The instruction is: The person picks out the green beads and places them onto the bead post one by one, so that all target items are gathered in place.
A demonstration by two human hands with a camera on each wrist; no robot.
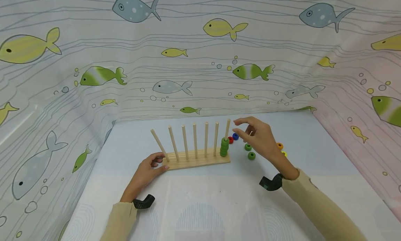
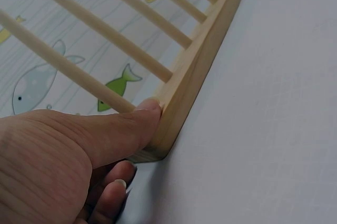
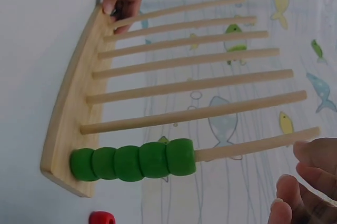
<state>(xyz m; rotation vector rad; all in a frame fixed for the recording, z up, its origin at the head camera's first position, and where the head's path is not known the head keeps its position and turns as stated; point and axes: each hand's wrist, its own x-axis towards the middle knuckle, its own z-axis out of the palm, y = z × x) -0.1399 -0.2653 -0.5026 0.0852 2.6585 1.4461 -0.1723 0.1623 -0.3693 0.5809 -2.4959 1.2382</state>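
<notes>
On the pale table (image 1: pixel 200 192): one wooden rack (image 1: pixel 200 161), a long board with seven pegs, set before the person. Left hand (image 1: pixel 152 168): gripping the rack's near-left end, thumb on top. Right hand (image 1: pixel 258 133): beside the tip of the end peg (image 1: pixel 228 126), thumb and forefinger parted, nothing between them. Done, as judged: a green stack (image 3: pixel 130 162), five beads, seated on the end peg, its upper length bare. Left over: six bare pegs, and loose beads to the rack's right, namely two green beads (image 1: pixel 251 156), one red bead (image 1: pixel 230 140), one blue bead (image 1: pixel 235 136), one orange bead (image 1: pixel 280 145), one yellow bead (image 1: pixel 284 153). Obscured: orange and yellow beads partly, behind the right forearm; further beads there cannot be ruled out. Right hand cropped in its wrist view; contact with the peg tip uncertain. Left fingertips partly hidden by the board.
</notes>
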